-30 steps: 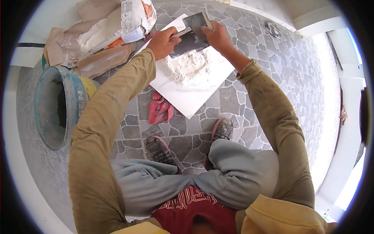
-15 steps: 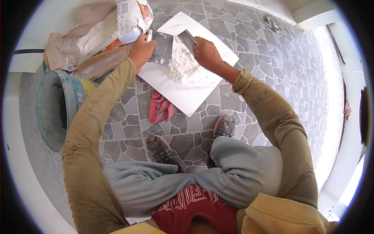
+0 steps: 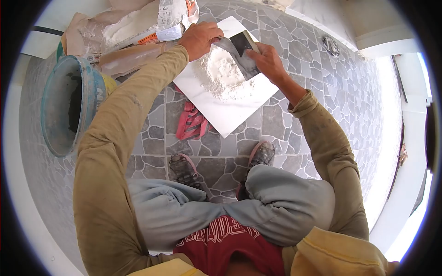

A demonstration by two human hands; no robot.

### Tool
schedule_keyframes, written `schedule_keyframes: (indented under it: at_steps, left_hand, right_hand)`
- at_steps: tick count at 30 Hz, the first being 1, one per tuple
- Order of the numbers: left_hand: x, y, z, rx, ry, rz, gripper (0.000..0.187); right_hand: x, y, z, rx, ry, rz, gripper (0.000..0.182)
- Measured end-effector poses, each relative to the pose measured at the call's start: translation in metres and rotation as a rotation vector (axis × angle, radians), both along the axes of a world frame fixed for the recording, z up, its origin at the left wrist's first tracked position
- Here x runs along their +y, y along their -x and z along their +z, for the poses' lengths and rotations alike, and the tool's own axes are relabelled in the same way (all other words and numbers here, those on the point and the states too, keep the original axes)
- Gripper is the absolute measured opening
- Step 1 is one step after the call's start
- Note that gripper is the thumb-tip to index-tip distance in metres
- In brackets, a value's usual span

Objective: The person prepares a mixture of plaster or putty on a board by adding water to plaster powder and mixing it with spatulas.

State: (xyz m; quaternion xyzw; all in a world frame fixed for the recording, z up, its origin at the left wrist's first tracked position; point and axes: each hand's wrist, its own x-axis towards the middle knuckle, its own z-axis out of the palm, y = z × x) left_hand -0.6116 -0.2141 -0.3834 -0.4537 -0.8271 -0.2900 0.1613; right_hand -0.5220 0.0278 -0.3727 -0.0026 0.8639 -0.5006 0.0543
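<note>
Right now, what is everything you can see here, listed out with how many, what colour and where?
Tile: one, white, flat on the grey stone-pattern floor.
Powder pile: one, white, on the tile.
Scraper blades: two, grey metal, above the pile, one in each hand.
Powder sack: one, pale, open, upper left.
Bucket: one, blue, left.
Sandals: a red pair, beside the tile's near edge.
Floor drain: one, metal, upper right.
Left hand: one, gripping a blade.
Right hand: one, gripping the other blade.
Feet: two, in dusty sandals.
</note>
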Motion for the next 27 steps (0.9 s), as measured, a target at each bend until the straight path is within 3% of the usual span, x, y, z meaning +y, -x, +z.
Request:
schedule_keyframes:
  at_steps: [6,9,10,12,15,18,20,22,27]
  left_hand:
    - [0.000,0.006,0.012,-0.029,0.008,0.065,0.010]
    - [0.005,-0.026,-0.004,-0.158,0.163,-0.054,0.015]
    - [0.001,-0.030,-0.005,-0.326,0.188,-0.021,0.021]
    - [-0.020,-0.020,-0.007,-0.399,0.138,0.122,0.026]
    - [-0.054,-0.014,0.020,-0.541,-0.063,0.220,0.029]
    - [-0.062,-0.029,0.042,-0.360,-0.050,0.109,0.027]
    - [-0.053,-0.037,0.041,-0.375,-0.120,0.056,0.023]
    - [-0.045,-0.045,0.045,-0.232,-0.029,-0.105,0.018]
    - [-0.022,-0.055,0.023,-0.295,0.030,-0.139,0.017]
  right_hand:
    - [-0.003,-0.011,0.004,0.031,-0.114,-0.031,0.030]
    - [0.000,-0.003,0.006,0.009,-0.044,-0.063,0.028]
    - [0.003,0.001,0.006,0.028,-0.147,-0.075,0.026]
    - [0.007,-0.002,0.002,0.041,-0.242,-0.096,0.024]
    - [0.010,-0.028,0.004,0.512,-0.384,0.020,0.011]
    - [0.013,-0.034,0.005,0.850,-0.499,0.235,0.017]
    - [0.011,-0.033,0.004,0.890,-0.502,0.256,0.019]
    - [0.008,-0.033,0.007,0.929,-0.505,0.276,0.021]
    - [-0.006,-0.043,0.010,0.937,-0.493,0.403,0.019]
